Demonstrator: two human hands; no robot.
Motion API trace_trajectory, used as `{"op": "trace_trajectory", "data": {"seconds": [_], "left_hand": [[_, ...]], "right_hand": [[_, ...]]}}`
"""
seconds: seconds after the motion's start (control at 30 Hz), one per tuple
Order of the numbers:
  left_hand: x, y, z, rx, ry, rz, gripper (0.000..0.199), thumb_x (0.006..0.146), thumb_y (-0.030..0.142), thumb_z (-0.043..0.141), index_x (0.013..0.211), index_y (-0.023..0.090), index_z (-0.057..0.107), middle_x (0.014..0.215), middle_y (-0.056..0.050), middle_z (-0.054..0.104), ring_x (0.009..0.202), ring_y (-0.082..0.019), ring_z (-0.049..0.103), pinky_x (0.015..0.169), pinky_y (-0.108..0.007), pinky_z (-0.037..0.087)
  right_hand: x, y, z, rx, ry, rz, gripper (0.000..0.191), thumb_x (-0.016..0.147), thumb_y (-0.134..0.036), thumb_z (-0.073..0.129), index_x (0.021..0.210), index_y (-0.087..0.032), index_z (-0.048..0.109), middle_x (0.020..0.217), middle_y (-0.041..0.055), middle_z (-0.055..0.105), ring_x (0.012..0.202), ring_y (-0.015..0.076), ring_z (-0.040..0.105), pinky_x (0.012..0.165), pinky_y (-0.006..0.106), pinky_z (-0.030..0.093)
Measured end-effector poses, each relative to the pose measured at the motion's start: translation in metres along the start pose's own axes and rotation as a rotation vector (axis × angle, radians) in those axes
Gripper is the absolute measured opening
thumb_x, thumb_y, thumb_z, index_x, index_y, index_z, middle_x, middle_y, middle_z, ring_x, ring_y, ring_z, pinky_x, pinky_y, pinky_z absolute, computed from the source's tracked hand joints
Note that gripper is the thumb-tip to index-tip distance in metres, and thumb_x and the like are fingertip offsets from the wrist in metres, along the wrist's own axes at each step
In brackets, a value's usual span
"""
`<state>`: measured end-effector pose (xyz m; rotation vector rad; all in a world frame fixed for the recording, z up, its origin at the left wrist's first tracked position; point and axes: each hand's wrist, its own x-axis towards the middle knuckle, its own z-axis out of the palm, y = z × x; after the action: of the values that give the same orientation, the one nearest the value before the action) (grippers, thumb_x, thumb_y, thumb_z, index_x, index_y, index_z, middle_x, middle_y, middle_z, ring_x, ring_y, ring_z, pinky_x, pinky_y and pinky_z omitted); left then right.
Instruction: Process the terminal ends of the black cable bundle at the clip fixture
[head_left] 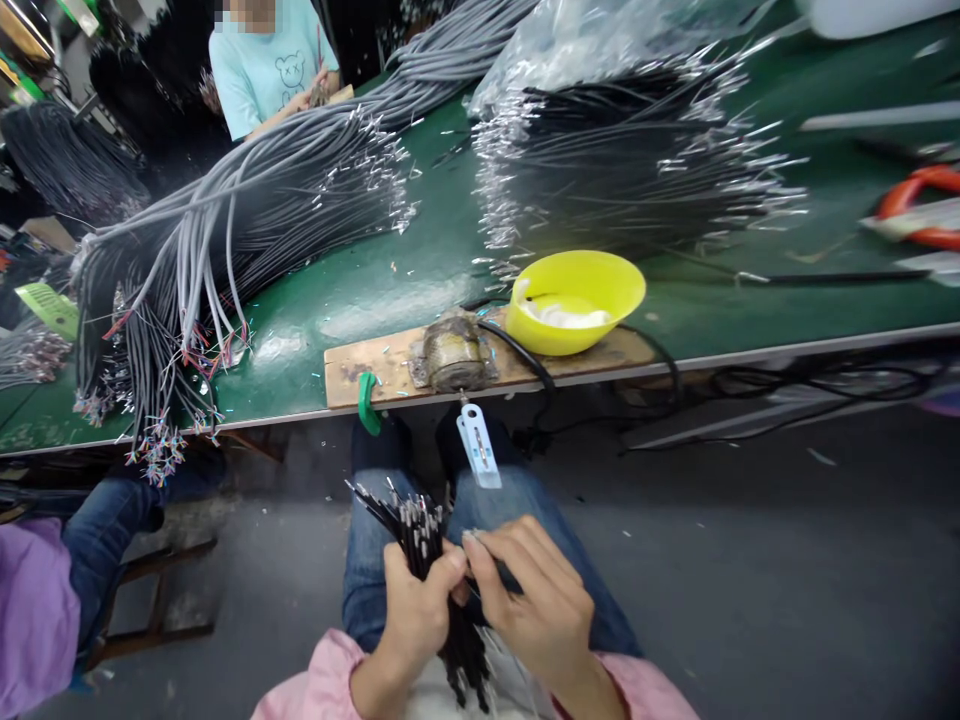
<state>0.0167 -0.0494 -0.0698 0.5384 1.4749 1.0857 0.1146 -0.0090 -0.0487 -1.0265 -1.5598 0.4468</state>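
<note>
Over my lap, my left hand point(421, 605) is wrapped round a bundle of short black cables point(421, 535) with stripped, silvery ends. My right hand point(529, 590) is beside it, thumb and forefinger pinched together close to the bundle. What sits in that pinch is too small to make out; it may be a single wire end. Just beyond my hands, a light blue clothespin point(478, 448) hangs at the shaft of a small motor point(454, 350). The motor is mounted on a wooden board point(360, 370) at the table edge.
A yellow bowl point(576, 300) with white material stands on the board, near a green clip point(367, 403). Piles of grey cables point(225, 200) and black cables point(637, 160) cover the green table point(360, 285). Orange-handled scissors point(919, 205) lie right. A co-worker point(270, 70) sits opposite; another person's sleeve point(34, 610) shows left.
</note>
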Motion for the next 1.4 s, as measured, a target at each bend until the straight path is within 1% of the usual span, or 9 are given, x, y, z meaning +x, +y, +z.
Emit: {"op": "trace_trajectory", "data": {"seconds": [0.17, 0.3, 0.4, 0.53, 0.67, 0.87, 1.03, 1.23, 1.4], "left_hand": [[0.001, 0.006, 0.003, -0.127, 0.004, 0.003, 0.033, 0.071, 0.043, 0.068, 0.069, 0.015, 0.051, 0.050, 0.007, 0.047, 0.041, -0.007, 0.043, 0.047, -0.024, 0.042], [0.002, 0.013, 0.006, -0.195, 0.000, -0.012, 0.044, 0.058, 0.049, 0.073, 0.066, 0.018, 0.044, 0.051, 0.004, 0.049, 0.037, -0.006, 0.039, 0.043, -0.027, 0.038], [0.001, 0.017, 0.006, -0.205, -0.006, -0.011, 0.044, 0.054, 0.048, 0.074, 0.066, 0.018, 0.044, 0.050, 0.004, 0.049, 0.037, -0.006, 0.039, 0.043, -0.027, 0.037], [0.000, 0.019, 0.004, -0.177, 0.010, 0.006, 0.044, 0.053, 0.047, 0.076, 0.066, 0.018, 0.046, 0.048, 0.003, 0.050, 0.038, -0.008, 0.041, 0.043, -0.027, 0.038], [-0.003, 0.018, 0.003, -0.125, 0.059, 0.036, 0.043, 0.051, 0.046, 0.078, 0.066, 0.017, 0.050, 0.048, 0.002, 0.053, 0.040, -0.009, 0.045, 0.044, -0.026, 0.039], [-0.007, 0.018, 0.003, -0.055, 0.165, 0.088, 0.039, 0.052, 0.043, 0.079, 0.065, 0.017, 0.054, 0.055, 0.001, 0.057, 0.050, -0.012, 0.052, 0.052, -0.026, 0.044], [-0.008, 0.026, 0.005, -0.003, 0.197, 0.140, 0.037, 0.057, 0.044, 0.076, 0.060, 0.017, 0.050, 0.048, 0.006, 0.047, 0.045, -0.009, 0.045, 0.047, -0.023, 0.040], [-0.009, 0.040, 0.007, 0.038, 0.197, 0.164, 0.037, 0.056, 0.043, 0.074, 0.055, 0.019, 0.046, 0.047, 0.006, 0.046, 0.044, -0.008, 0.044, 0.047, -0.023, 0.040], [-0.016, 0.041, 0.013, 0.091, 0.359, 0.234, 0.023, 0.057, 0.025, 0.072, 0.064, 0.019, 0.050, 0.058, 0.000, 0.059, 0.054, -0.014, 0.058, 0.053, -0.024, 0.048]], "right_hand": [[0.003, 0.000, 0.000, 0.400, -0.156, 0.405, 0.031, 0.086, -0.026, 0.050, 0.057, -0.020, 0.059, 0.052, 0.0027, 0.061, 0.049, 0.0162, 0.057, 0.050, 0.029, 0.049], [-0.001, 0.001, 0.005, 0.828, -0.243, 0.832, 0.035, 0.082, -0.042, 0.055, 0.055, -0.020, 0.052, 0.049, -0.0004, 0.055, 0.039, 0.0147, 0.055, 0.036, 0.025, 0.047], [0.000, 0.000, 0.006, 0.925, -0.237, 0.955, 0.039, 0.079, -0.051, 0.055, 0.055, -0.021, 0.050, 0.046, -0.0013, 0.053, 0.037, 0.0155, 0.055, 0.034, 0.026, 0.048], [0.007, -0.004, 0.001, 0.736, -0.220, 0.810, 0.031, 0.073, -0.048, 0.063, 0.061, -0.021, 0.057, 0.050, -0.0012, 0.058, 0.039, 0.0142, 0.056, 0.039, 0.024, 0.049], [0.010, -0.006, 0.000, 0.488, -0.151, 0.636, 0.028, 0.079, -0.037, 0.059, 0.056, -0.021, 0.052, 0.049, -0.0029, 0.051, 0.042, 0.0126, 0.052, 0.039, 0.021, 0.044], [-0.002, -0.007, 0.010, 0.119, 0.029, 0.311, 0.023, 0.080, -0.015, 0.055, 0.058, -0.021, 0.050, 0.049, -0.0045, 0.044, 0.044, 0.0112, 0.043, 0.043, 0.023, 0.037], [-0.004, 0.000, 0.011, 0.083, 0.080, 0.330, 0.015, 0.080, -0.016, 0.056, 0.066, -0.021, 0.056, 0.054, -0.0027, 0.051, 0.047, 0.0127, 0.048, 0.046, 0.024, 0.041], [0.003, 0.000, 0.007, 0.248, -0.186, 0.359, 0.022, 0.082, -0.024, 0.055, 0.060, -0.021, 0.057, 0.052, -0.0011, 0.055, 0.046, 0.0136, 0.053, 0.043, 0.023, 0.043], [0.000, -0.010, 0.011, 0.006, 0.021, 0.137, 0.020, 0.081, -0.012, 0.057, 0.062, -0.020, 0.054, 0.051, -0.0025, 0.053, 0.048, 0.0122, 0.048, 0.052, 0.026, 0.042]]}}
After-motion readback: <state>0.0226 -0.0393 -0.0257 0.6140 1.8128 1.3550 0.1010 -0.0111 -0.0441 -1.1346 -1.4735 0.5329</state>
